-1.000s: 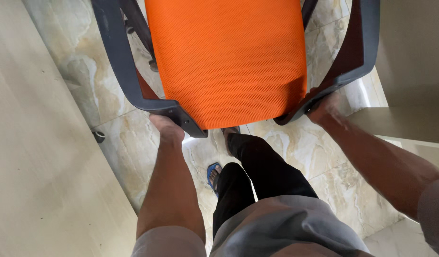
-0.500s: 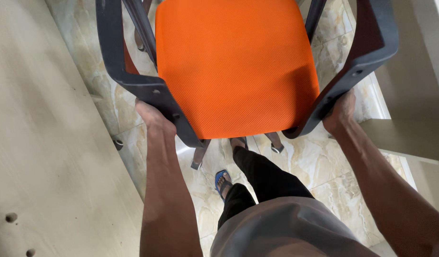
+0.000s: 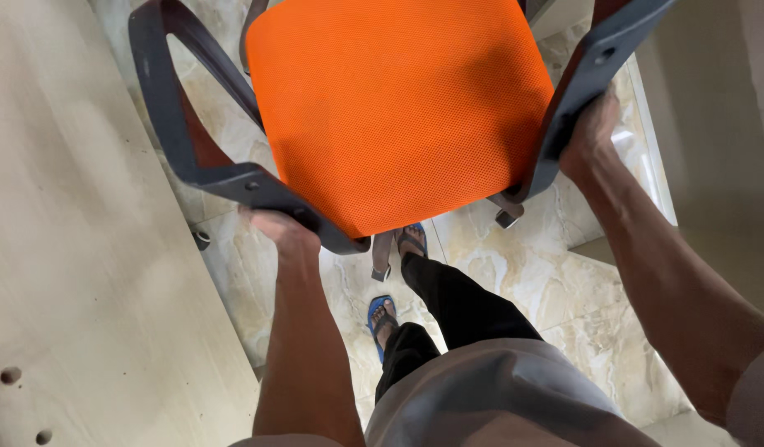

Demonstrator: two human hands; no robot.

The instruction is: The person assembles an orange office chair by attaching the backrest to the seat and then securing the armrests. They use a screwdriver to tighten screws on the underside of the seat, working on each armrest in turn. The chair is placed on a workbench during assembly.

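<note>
An office chair with an orange mesh seat [image 3: 398,108] and dark grey armrests fills the upper view, seen from above. My left hand [image 3: 281,230] grips the underside of the left armrest [image 3: 224,174]. My right hand [image 3: 590,136] is closed around the right armrest [image 3: 589,79]. Below the seat I see my legs in black trousers [image 3: 456,306] and my feet in blue sandals [image 3: 382,319] on the floor. The chair's base is mostly hidden under the seat; one castor [image 3: 506,217] shows.
A pale wooden panel [image 3: 75,273] with small drilled holes lies along the left side. The floor is glossy beige marble-pattern tile [image 3: 556,290]. A plain beige wall or board [image 3: 721,124] stands at the right.
The chair has shifted to the right and tilted in the view. Both hands stay on the armrests, and my feet have stepped forward under the seat.
</note>
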